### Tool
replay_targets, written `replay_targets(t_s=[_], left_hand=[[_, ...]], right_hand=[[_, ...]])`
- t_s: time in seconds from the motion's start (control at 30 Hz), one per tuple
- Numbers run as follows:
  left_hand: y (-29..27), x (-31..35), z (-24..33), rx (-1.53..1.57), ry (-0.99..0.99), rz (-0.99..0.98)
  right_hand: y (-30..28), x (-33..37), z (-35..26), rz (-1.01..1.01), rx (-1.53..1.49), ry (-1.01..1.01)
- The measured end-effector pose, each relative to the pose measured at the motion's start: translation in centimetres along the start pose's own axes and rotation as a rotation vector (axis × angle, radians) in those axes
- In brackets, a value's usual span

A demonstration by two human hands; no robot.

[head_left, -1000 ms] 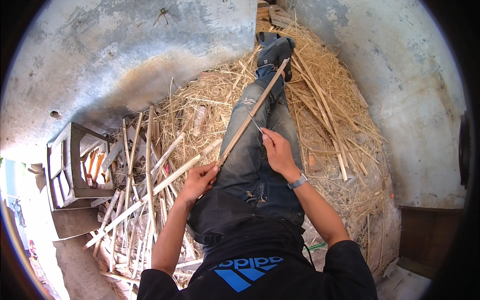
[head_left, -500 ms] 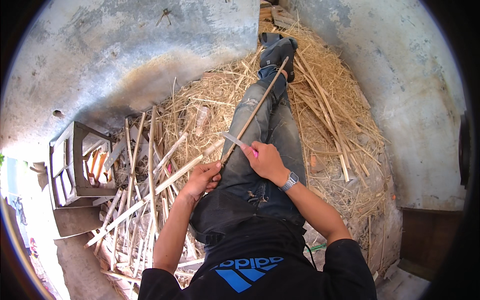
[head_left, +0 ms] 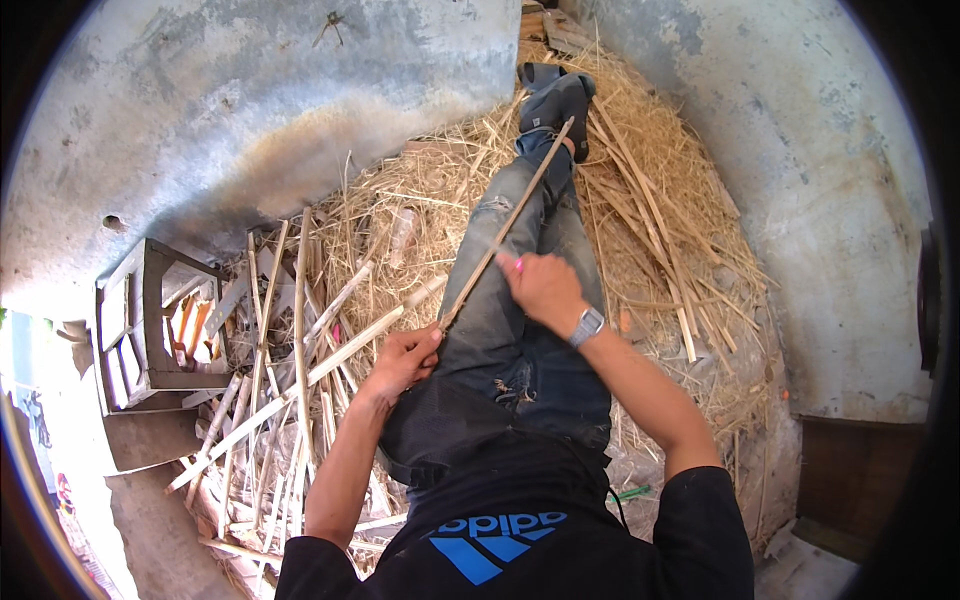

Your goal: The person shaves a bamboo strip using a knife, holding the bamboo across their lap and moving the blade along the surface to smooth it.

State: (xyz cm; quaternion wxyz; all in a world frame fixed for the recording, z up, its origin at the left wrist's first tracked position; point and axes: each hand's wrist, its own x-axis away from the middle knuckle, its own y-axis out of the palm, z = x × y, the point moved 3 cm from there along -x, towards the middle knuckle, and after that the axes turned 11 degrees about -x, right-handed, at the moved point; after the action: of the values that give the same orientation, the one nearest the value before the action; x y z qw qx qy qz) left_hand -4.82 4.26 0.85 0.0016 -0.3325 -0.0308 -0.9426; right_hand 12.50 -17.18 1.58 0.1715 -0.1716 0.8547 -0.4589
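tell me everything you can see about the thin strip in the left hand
The long, slender strip looks like wood or bamboo, pale brown and roughly straight. It slants above the jeans, its near end in the left hand and its far end in front of the dark shoe. The right hand is beside its middle; blur hides any contact there.

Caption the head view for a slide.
Left hand holding a thin stick by its near end above outstretched legs, right hand partway along it.
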Motion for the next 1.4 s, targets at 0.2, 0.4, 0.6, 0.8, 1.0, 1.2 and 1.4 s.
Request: replay_targets(t_s=[0.2, 0.4, 0.6, 0.8, 1.0, 1.2, 1.4], left_hand=[[-0.2, 0.2, -0.1, -0.088, 0.092, 0.070], [-0.8, 0.6, -0.7, -0.273, 0.185, 0.145], [-2.8, 3.8, -0.7, -0.239, 0.061, 0.067], [-4.0, 4.6, -2.2, -0.159, 0.080, 0.033], [-2.5, 4.8, -0.8, -0.201, 0.078, 0.083], [-5.2, 6.2, -3.4, -0.351, 0.162, 0.145], [-4.8, 5.2, -2.1, -0.205, 0.074, 0.027]], right_hand=[[-1.2, -1.0, -0.2, -0.284, -0.047, 0.008], [0.3, 2.1, -3.1, -0.324, -0.078, -0.033], [-1.1, -3.9, 6.6, -0.096, -0.045, 0.147], [-1.6, -5.6, 7.2, 0.074, 0.046, 0.029], [0.5, -2.9, 3.4, -0.107, -0.091, 0.089], [-0.3, -3.1, 2.3, -0.050, 0.032, -0.144], [-0.1, -5.9, 4.0, -0.024, 0.037, -0.128]])
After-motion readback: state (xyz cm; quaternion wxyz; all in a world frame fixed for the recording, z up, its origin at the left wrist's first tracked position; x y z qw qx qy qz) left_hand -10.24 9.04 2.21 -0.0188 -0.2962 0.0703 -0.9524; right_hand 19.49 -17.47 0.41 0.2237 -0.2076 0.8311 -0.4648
